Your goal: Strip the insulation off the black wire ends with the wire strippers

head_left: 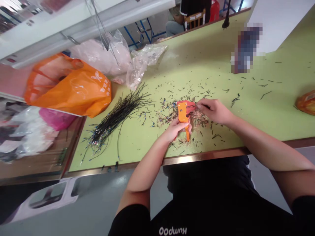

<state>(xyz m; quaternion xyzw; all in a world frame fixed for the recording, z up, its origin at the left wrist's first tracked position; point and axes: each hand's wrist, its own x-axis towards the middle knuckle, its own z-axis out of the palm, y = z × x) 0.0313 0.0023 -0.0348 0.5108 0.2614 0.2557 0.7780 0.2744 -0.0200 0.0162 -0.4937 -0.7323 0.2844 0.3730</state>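
My left hand (179, 128) is closed around the handles of an orange and red wire stripper (183, 112), held above the green tabletop. At the stripper's red jaws, the pinched fingers of my right hand (213, 109) hold something thin and dark, likely a wire end, too small to make out. Beneath the tool lies a heap of short black and copper-coloured wire scraps (200, 122). To the left, a bundle of long black wires (118, 113) rests on the table, with blue and silvery ends toward the near side.
An orange bag (81, 90) and clear plastic bags (141, 60) stand at the back left. At the right edge sits an orange package (307, 102). A white post (275, 26) rises at the back, near a hanging black plug (225, 23). Another person sits beyond the table.
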